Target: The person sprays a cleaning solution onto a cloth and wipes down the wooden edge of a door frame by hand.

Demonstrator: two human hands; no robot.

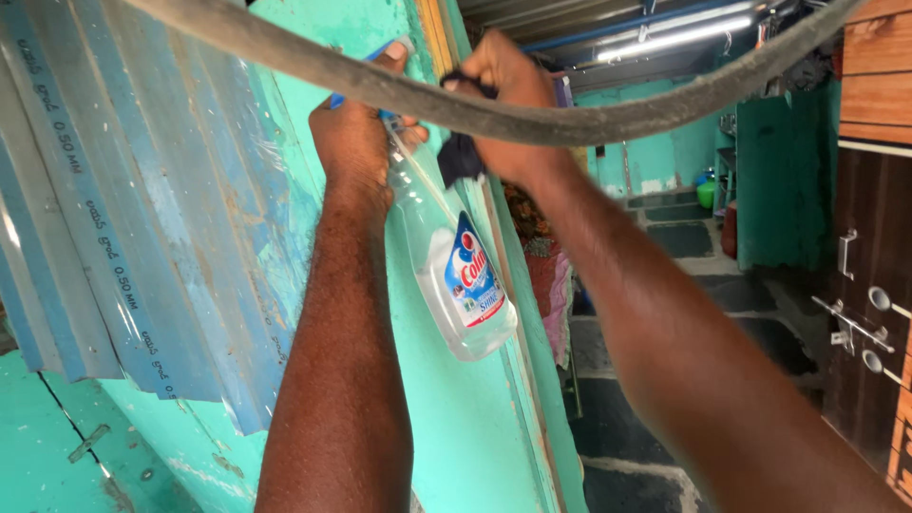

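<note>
Spray bottle (446, 256) in left hand (353, 142).

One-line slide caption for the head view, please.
Left hand holds a clear spray bottle; right hand presses a dark cloth to the turquoise wall.

Both forearms are bare from the bottom edge up to the wrists, with no sleeve, watch or band showing. The left hand (353, 142) and right hand (508, 95) seem gloveless, though fingers at twelve o'clock are partly hidden.
</note>
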